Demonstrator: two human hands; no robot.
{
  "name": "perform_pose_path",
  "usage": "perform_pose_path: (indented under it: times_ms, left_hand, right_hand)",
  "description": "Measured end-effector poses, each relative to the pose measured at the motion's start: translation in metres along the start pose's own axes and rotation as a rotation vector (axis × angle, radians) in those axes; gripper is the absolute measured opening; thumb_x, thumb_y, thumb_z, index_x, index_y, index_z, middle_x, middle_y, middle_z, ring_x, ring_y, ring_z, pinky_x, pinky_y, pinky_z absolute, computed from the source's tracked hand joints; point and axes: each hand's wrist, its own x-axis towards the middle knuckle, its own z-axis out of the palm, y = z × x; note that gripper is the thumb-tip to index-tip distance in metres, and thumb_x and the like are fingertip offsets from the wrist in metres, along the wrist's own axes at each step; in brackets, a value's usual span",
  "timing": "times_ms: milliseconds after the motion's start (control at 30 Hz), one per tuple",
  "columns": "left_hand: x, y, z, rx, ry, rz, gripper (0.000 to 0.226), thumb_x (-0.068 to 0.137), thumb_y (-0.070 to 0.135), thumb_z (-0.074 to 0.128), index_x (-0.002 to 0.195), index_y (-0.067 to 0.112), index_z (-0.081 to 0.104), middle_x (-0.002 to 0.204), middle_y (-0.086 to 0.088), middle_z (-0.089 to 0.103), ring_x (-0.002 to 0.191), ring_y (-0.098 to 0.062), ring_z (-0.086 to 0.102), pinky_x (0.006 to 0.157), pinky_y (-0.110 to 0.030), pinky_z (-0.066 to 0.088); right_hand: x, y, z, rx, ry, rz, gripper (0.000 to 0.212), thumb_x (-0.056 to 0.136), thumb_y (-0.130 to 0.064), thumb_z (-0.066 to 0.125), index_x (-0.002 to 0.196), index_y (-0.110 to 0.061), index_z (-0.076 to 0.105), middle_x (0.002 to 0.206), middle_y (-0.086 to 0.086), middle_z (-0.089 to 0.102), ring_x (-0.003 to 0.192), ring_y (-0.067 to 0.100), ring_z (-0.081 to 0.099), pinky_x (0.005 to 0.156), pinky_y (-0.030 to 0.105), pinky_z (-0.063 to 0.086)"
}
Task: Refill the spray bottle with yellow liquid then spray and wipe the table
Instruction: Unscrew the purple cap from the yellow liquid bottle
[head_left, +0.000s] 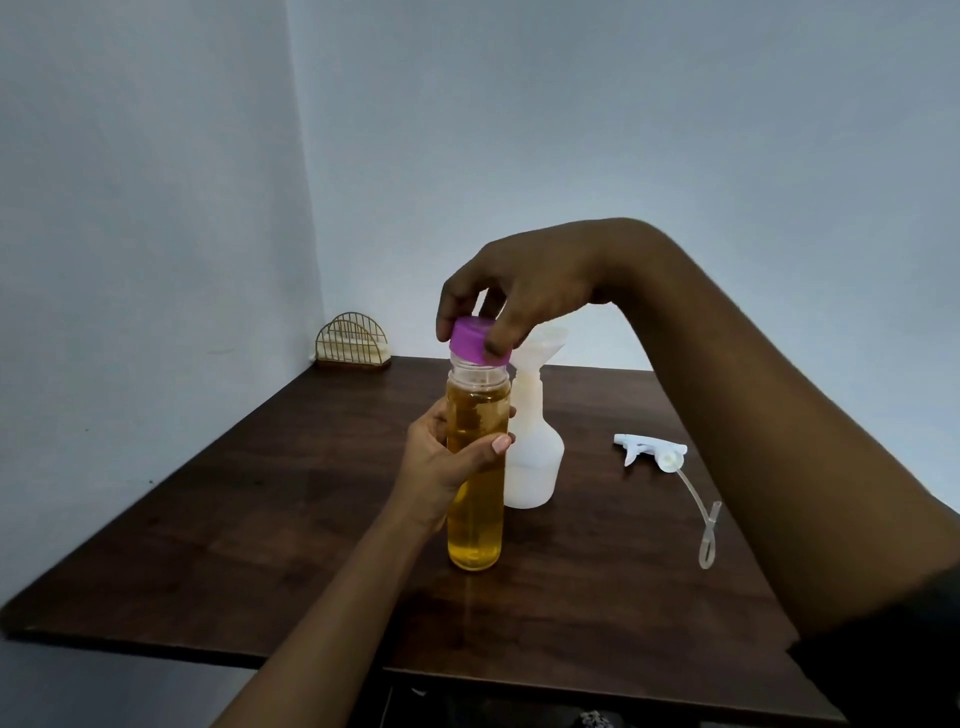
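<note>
At frame centre the left hand (441, 462) wraps the yellow-liquid bottle (475, 519); the right hand (519, 280) pinches its purple cap (472, 340) — not yet off. Just behind, the spray bottle (535, 467) holds a funnel (545, 343), its trigger head (654, 452) lying to the right — pouring, spraying and wiping remain.

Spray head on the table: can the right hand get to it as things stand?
Probably yes, once freed. The spray head lies alone on the table, right of the white bottle, nothing on it. But the right hand now pinches the purple cap.
</note>
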Motion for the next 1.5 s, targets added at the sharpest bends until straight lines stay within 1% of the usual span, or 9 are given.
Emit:
perform_pose_path:
  times_ms: [167, 300, 500, 767, 900, 967, 1133, 1333, 1500]
  left_hand:
    - [0.000, -0.001, 0.001, -0.008, 0.000, -0.002, 0.076, 0.048, 0.044, 0.079, 0.115, 0.017, 0.058, 0.113, -0.010, 0.068, 0.106, -0.031, 0.064, 0.092, -0.052, 0.051]
    - [-0.003, -0.001, 0.004, -0.036, 0.015, 0.020, 0.060, 0.048, 0.039, 0.079, 0.105, 0.023, 0.063, 0.106, -0.007, 0.072, 0.101, -0.027, 0.067, 0.088, -0.046, 0.054]
    - [-0.008, -0.004, 0.015, -0.079, 0.034, 0.046, 0.056, 0.051, 0.036, 0.081, 0.103, 0.024, 0.065, 0.106, -0.008, 0.071, 0.101, -0.032, 0.066, 0.091, -0.053, 0.051]
    - [-0.017, -0.004, 0.044, -0.066, -0.001, 0.102, 0.042, 0.056, 0.028, 0.081, 0.095, 0.023, 0.065, 0.090, 0.005, 0.074, 0.089, -0.016, 0.070, 0.078, -0.029, 0.056]
    - [-0.017, -0.005, 0.054, -0.066, -0.022, 0.121, 0.035, 0.062, 0.018, 0.076, 0.095, 0.020, 0.064, 0.086, 0.007, 0.073, 0.084, -0.006, 0.069, 0.067, -0.017, 0.052]
    - [-0.017, -0.004, 0.056, -0.061, -0.019, 0.134, 0.041, 0.059, 0.024, 0.079, 0.097, 0.021, 0.063, 0.091, 0.003, 0.072, 0.087, -0.009, 0.069, 0.068, -0.017, 0.053]
    - [-0.016, -0.006, 0.056, -0.067, 0.000, 0.152, 0.047, 0.055, 0.037, 0.078, 0.098, 0.024, 0.064, 0.099, -0.005, 0.072, 0.094, -0.026, 0.069, 0.081, -0.039, 0.056]
    - [-0.017, -0.006, 0.056, -0.079, 0.008, 0.153, 0.057, 0.049, 0.049, 0.084, 0.099, 0.029, 0.066, 0.103, -0.003, 0.073, 0.098, -0.027, 0.068, 0.086, -0.047, 0.054]
    - [-0.018, -0.003, 0.058, -0.089, -0.008, 0.156, 0.071, 0.045, 0.058, 0.083, 0.104, 0.025, 0.063, 0.098, 0.004, 0.074, 0.096, -0.022, 0.069, 0.085, -0.044, 0.054]
  right_hand:
    - [-0.020, 0.016, 0.005, 0.104, 0.156, -0.039, 0.041, 0.080, -0.007, 0.067, 0.115, -0.027, 0.059, 0.124, -0.002, 0.054, 0.105, 0.015, 0.058, 0.077, 0.023, 0.055]
    - [-0.048, 0.027, 0.028, 0.433, 0.362, -0.034, 0.033, 0.080, -0.012, 0.070, 0.112, -0.020, 0.063, 0.113, -0.004, 0.063, 0.092, 0.011, 0.065, 0.070, 0.016, 0.051]
    - [-0.084, 0.045, 0.066, 0.701, 0.605, 0.026, 0.030, 0.075, -0.014, 0.073, 0.104, -0.012, 0.063, 0.100, 0.003, 0.068, 0.082, 0.006, 0.065, 0.072, 0.016, 0.052]
    - [-0.124, 0.111, 0.094, 0.715, 0.739, 0.303, 0.038, 0.072, -0.005, 0.076, 0.103, -0.018, 0.059, 0.106, 0.001, 0.065, 0.088, 0.012, 0.064, 0.081, 0.024, 0.049]
    - [-0.134, 0.168, 0.120, 0.544, 0.665, 0.578, 0.047, 0.073, -0.003, 0.074, 0.115, -0.016, 0.057, 0.103, 0.002, 0.061, 0.088, 0.012, 0.058, 0.075, 0.022, 0.045]
    - [-0.137, 0.194, 0.136, 0.483, 0.569, 0.678, 0.040, 0.072, -0.003, 0.074, 0.108, -0.015, 0.060, 0.105, 0.007, 0.062, 0.089, 0.017, 0.057, 0.078, 0.026, 0.044]
    - [-0.144, 0.226, 0.157, 0.360, 0.428, 0.825, 0.047, 0.070, -0.004, 0.075, 0.115, -0.009, 0.060, 0.111, 0.011, 0.060, 0.093, 0.022, 0.054, 0.078, 0.028, 0.042]
    - [-0.145, 0.232, 0.164, 0.269, 0.329, 0.873, 0.058, 0.070, -0.012, 0.079, 0.123, -0.012, 0.055, 0.123, 0.010, 0.055, 0.101, 0.023, 0.052, 0.079, 0.029, 0.044]
    - [-0.149, 0.219, 0.154, 0.246, 0.400, 0.835, 0.074, 0.073, -0.013, 0.078, 0.137, -0.009, 0.040, 0.132, 0.011, 0.050, 0.115, 0.025, 0.051, 0.096, 0.035, 0.042]
